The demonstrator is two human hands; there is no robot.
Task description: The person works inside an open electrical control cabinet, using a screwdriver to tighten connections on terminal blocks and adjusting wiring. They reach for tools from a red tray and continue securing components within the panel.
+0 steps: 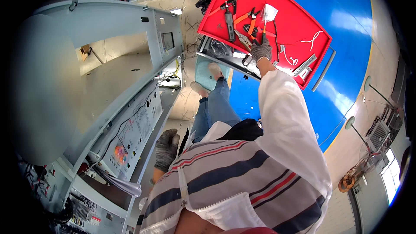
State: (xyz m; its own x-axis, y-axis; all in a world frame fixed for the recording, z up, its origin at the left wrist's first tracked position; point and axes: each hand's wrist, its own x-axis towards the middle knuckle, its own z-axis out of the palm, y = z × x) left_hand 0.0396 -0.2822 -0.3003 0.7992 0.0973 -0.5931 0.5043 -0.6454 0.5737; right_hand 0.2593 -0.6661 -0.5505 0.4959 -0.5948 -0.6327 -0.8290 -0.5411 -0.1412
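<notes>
My right hand (261,52), in a grey glove, reaches onto the red top of a tool cart (299,30). Its fingers close around the handle of a screwdriver (264,30) with an orange and black grip, its shaft pointing away from me. Beside it lie orange-handled pliers (247,16), a dark grey tool with a long grip (229,25) and a grey tool (242,40). My left hand (167,151), also gloved, hangs low by my side near the cabinet panel, fingers loosely bent and nothing visible in them.
A grey metal cabinet frame (117,30) fills the left, with a white control panel (134,134) and wiring. On the cart are white cable pieces (311,40) and a slotted metal strip (305,65). An open drawer (221,52) sits under its near edge. Blue floor (351,13) lies beyond.
</notes>
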